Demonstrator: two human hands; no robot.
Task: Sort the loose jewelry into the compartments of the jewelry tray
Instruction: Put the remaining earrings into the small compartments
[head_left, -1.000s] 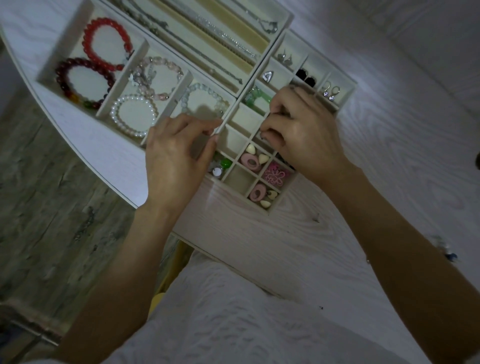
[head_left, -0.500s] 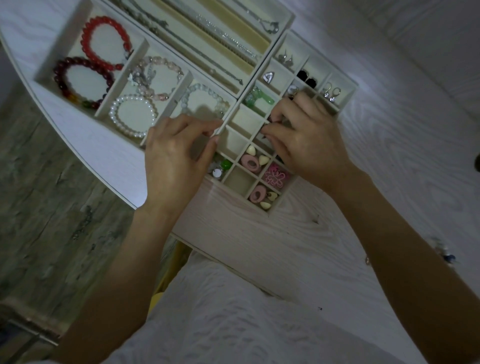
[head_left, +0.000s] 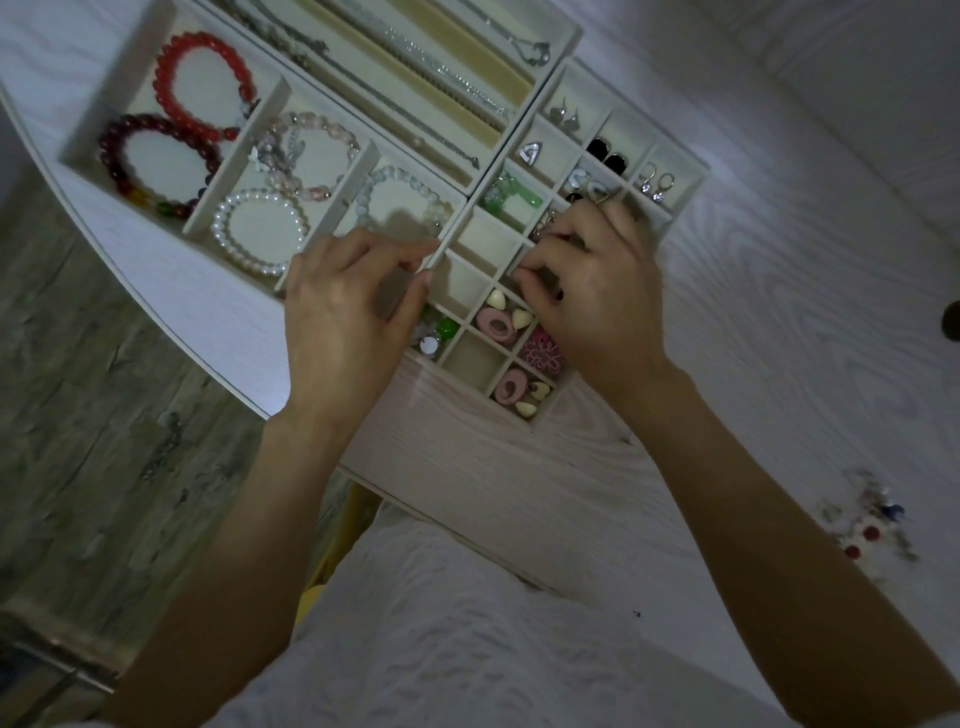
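Note:
The cream jewelry tray (head_left: 687, 179) lies on the table, its grid of small compartments holding earrings, pink rings (head_left: 496, 325) and a green piece (head_left: 511, 200). My left hand (head_left: 348, 317) pinches the tray's wall between the bracelet section and the grid. Over the middle compartments, my right hand (head_left: 597, 291) has its fingers curled and its fingertips pinched together down in a cell. A small dangling earring (head_left: 544, 224) shows at my index fingertip. What sits under the palm is hidden.
Beaded bracelets (head_left: 200, 88) and a pearl one (head_left: 260, 231) fill the left section, with chains (head_left: 441, 78) in the long slots behind. A pile of loose jewelry (head_left: 872, 525) lies on the white table at right. The table edge (head_left: 171, 322) runs close at left, with floor beyond.
My right hand has drawn back slightly toward me, uncovering a silver pair in a far compartment. My left hand has kept its hold on the tray wall.

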